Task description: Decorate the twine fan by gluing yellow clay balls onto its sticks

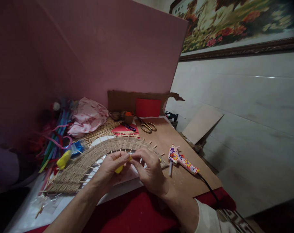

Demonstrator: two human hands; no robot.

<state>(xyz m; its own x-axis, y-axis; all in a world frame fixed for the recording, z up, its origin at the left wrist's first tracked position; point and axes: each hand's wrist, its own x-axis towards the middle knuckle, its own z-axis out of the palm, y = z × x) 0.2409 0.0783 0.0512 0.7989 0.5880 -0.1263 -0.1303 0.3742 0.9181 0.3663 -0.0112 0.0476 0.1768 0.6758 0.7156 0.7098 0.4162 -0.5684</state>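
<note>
Near the centre of the head view, a small piece of yellow material (119, 169) is pinched in my left hand (112, 165). The fingertips of my right hand (148, 166) close on the same yellow piece, at its upper end, and meet those of my left hand. Both hands are over the front edge of a woven arch of brown cord (95, 157), which has short wooden sticks poking out along its inner and outer edges. A small yellow bit (160, 160) lies by the arch's right end.
A flowered glue gun (183, 160) with a black cable lies on the brown board (185, 184) at right. Behind are gold-handled scissors (148, 126), a small pot (128, 118) and red paper (148, 107). Pink cloth (88, 116), pipe cleaners (60, 132) and a yellow lump (63, 159) sit left.
</note>
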